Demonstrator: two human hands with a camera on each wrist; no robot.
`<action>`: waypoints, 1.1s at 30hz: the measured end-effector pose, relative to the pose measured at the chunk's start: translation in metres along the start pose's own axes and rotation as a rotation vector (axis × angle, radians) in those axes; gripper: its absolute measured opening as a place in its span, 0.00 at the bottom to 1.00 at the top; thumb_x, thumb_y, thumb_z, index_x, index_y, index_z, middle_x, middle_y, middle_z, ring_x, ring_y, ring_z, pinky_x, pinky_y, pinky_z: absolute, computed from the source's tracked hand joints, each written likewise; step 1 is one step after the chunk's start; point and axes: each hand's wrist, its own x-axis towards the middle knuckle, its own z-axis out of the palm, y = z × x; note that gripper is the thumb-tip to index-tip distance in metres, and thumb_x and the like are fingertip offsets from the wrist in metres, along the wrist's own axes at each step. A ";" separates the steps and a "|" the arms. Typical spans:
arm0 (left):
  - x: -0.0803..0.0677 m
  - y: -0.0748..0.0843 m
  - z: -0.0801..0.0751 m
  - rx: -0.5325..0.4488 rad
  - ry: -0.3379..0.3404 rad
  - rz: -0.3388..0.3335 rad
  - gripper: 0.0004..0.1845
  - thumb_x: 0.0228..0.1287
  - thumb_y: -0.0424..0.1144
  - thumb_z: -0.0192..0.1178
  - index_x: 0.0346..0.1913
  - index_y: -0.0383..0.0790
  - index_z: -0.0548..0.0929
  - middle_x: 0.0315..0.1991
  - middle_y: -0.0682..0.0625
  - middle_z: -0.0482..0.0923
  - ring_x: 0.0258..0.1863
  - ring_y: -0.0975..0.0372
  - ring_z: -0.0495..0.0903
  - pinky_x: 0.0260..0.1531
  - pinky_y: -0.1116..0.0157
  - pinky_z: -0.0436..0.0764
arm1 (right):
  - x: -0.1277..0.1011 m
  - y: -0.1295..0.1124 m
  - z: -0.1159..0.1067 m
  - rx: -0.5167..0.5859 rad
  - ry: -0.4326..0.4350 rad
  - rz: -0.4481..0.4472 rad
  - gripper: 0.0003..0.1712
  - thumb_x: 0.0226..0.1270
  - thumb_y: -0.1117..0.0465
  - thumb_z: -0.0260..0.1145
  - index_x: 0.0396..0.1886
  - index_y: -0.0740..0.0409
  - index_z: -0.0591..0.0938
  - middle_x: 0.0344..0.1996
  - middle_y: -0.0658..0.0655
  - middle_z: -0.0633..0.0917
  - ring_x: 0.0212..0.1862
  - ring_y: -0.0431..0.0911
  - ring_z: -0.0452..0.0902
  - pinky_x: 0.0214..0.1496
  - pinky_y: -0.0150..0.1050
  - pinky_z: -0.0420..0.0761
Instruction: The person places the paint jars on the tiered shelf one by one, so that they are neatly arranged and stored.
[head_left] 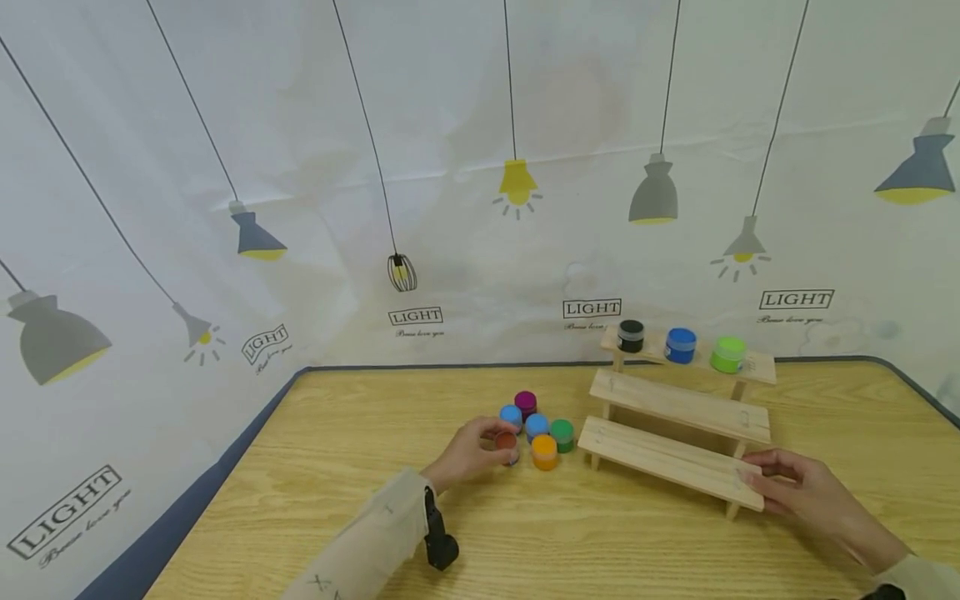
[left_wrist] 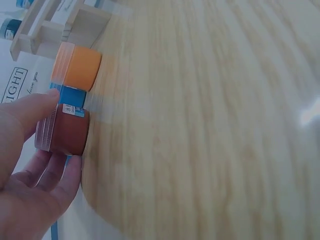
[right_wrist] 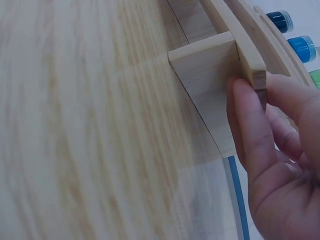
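In the head view my left hand (head_left: 467, 454) grips a reddish-brown paint jar (head_left: 506, 444) between thumb and fingers. Seen from the left wrist, this brown jar (left_wrist: 71, 132) has a clear lid and stands by the table surface. Close around it are an orange jar (head_left: 544, 452), two light-blue jars (head_left: 537, 427), a green jar (head_left: 562, 435) and a purple jar (head_left: 526, 404). Over on the right, my right hand (head_left: 817, 496) pinches the right end of the lowest step of a three-step wooden rack (head_left: 667, 458); the right wrist view shows thumb and fingers around the board's end (right_wrist: 252, 67).
On the rack's top step stand a black jar (head_left: 631, 336), a blue jar (head_left: 681, 346) and a light-green jar (head_left: 728, 354). The wood-grain table (head_left: 315, 500) meets a wall covering (head_left: 450, 208) printed with lamps behind and to the left.
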 end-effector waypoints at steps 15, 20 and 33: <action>-0.004 -0.001 -0.006 0.010 0.061 -0.068 0.16 0.53 0.40 0.66 0.44 0.38 0.77 0.39 0.50 0.75 0.38 0.59 0.73 0.38 0.63 0.73 | 0.000 0.001 -0.002 -0.003 -0.014 -0.002 0.10 0.68 0.65 0.53 0.45 0.62 0.76 0.34 0.50 0.76 0.36 0.33 0.76 0.33 0.34 0.80; -0.004 0.001 -0.009 0.017 0.104 -0.095 0.16 0.52 0.38 0.66 0.43 0.37 0.77 0.38 0.48 0.75 0.38 0.58 0.72 0.37 0.63 0.73 | 0.000 -0.001 -0.003 0.016 -0.025 0.014 0.10 0.68 0.64 0.53 0.45 0.58 0.76 0.35 0.51 0.76 0.36 0.34 0.76 0.34 0.35 0.80; -0.002 -0.010 -0.014 0.043 0.131 -0.148 0.17 0.52 0.41 0.66 0.44 0.38 0.77 0.37 0.49 0.74 0.38 0.58 0.72 0.37 0.64 0.73 | 0.000 -0.005 0.001 -0.015 0.008 0.093 0.17 0.67 0.61 0.54 0.48 0.72 0.73 0.35 0.54 0.76 0.36 0.34 0.76 0.35 0.35 0.80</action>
